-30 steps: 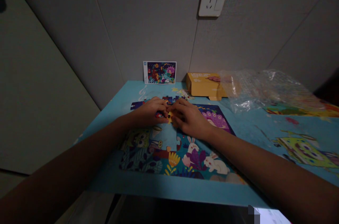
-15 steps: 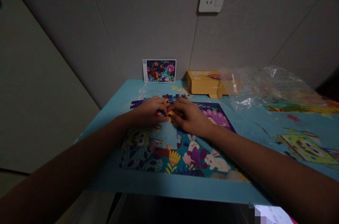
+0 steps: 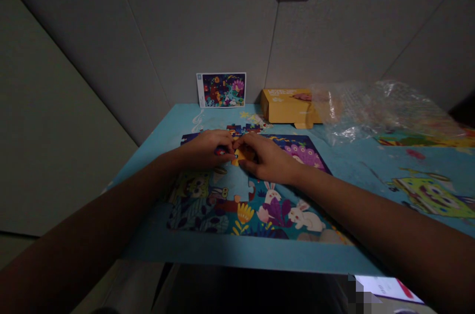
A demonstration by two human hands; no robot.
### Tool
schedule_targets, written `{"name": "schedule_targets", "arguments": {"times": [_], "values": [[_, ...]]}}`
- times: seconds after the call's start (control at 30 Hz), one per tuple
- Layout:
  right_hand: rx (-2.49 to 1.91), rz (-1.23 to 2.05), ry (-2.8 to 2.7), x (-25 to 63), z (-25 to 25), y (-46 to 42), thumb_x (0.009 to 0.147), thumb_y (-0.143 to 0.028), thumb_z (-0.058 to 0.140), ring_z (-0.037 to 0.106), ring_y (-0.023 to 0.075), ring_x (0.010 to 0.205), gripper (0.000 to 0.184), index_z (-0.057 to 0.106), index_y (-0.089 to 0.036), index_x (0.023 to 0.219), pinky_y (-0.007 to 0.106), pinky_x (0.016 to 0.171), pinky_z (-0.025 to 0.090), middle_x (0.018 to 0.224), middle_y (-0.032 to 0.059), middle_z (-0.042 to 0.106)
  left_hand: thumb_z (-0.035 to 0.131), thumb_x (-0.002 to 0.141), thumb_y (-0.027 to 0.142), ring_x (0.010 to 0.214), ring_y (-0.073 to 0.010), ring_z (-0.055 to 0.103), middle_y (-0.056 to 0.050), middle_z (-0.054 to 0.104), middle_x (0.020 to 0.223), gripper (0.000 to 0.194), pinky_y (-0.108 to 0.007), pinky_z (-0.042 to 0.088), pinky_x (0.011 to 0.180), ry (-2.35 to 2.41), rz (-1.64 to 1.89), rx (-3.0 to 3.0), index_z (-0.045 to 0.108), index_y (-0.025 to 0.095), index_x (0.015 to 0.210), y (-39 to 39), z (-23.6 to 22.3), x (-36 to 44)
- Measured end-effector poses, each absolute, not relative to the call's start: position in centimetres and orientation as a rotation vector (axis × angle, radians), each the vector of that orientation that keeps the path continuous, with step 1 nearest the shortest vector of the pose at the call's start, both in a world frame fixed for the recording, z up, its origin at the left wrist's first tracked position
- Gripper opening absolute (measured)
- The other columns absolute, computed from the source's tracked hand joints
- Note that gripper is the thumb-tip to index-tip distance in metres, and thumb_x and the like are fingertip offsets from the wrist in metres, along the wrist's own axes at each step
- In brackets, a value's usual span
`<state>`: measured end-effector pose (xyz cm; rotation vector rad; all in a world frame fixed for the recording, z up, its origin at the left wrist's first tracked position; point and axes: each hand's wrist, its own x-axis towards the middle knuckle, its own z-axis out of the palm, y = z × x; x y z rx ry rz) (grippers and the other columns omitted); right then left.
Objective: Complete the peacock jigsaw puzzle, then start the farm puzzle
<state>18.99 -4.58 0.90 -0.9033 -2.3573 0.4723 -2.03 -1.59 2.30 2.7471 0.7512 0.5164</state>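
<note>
A partly assembled jigsaw puzzle (image 3: 274, 207) with rabbits, flowers and a purple peacock lies on the blue table. A gap in its middle shows the tabletop. Over that gap's upper edge, a yellow-orange puzzle piece (image 3: 243, 156) sits between my two hands. My right hand (image 3: 267, 157) pinches it from the right, thumb below and fingers above. From the left, my left hand (image 3: 206, 150) closes its fingertips at the piece's other side; a red and blue patch shows under its curled fingers. Loose-edged puzzle pieces (image 3: 245, 129) lie just beyond the hands.
A picture card (image 3: 222, 90) of the same scene leans against the wall at the back. Right of it lies a yellow box (image 3: 285, 106) with a crumpled clear plastic bag (image 3: 371, 113) against it. The blue table (image 3: 222, 253) has a cartoon print; its front edge is near me.
The view has tilted slightly down. My hands stay together at the yellow-orange piece, and more of its surface shows between them.
</note>
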Motion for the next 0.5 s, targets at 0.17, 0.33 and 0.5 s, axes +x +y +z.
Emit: {"name": "schedule_targets", "arguments": {"times": [0.17, 0.33, 0.5], "values": [[-0.88, 0.446, -2.301, 18.86, 0.98, -4.71, 0.071, -0.004, 0.057, 0.053, 0.0221, 0.092, 0.033, 0.06, -0.015, 0.102, 0.034, 0.078, 0.042, 0.097, 0.0083, 0.057, 0.074, 0.075, 0.043, 0.097, -0.0223, 0.057, -0.006, 0.064, 0.097, 0.032, -0.034, 0.043, 0.086, 0.85, 0.516, 2.761, 0.063, 0.017, 0.088, -1.47, 2.16, -2.01], [-0.809, 0.461, -2.239, 18.78, 1.24, -5.0, 0.072, -0.001, 0.053, 0.053, 0.0208, 0.094, 0.037, 0.059, -0.016, 0.105, 0.033, 0.079, 0.042, 0.1, 0.0081, 0.056, 0.07, 0.079, 0.044, 0.097, -0.0229, 0.056, -0.007, 0.064, 0.099, 0.035, -0.035, 0.042, 0.086, 0.802, 0.55, 2.786, 0.059, 0.016, 0.096, -1.18, 1.65, -1.99], [-0.755, 0.431, -2.245, 18.73, 1.09, -4.94, 0.075, -0.004, 0.053, 0.055, 0.0206, 0.092, 0.031, 0.06, -0.016, 0.103, 0.033, 0.078, 0.042, 0.097, 0.0077, 0.06, 0.066, 0.084, 0.038, 0.097, -0.0214, 0.056, -0.006, 0.065, 0.098, 0.024, -0.035, 0.041, 0.09, 0.725, 0.573, 2.786, 0.062, 0.016, 0.092, -1.39, 1.71, -1.92]]}}
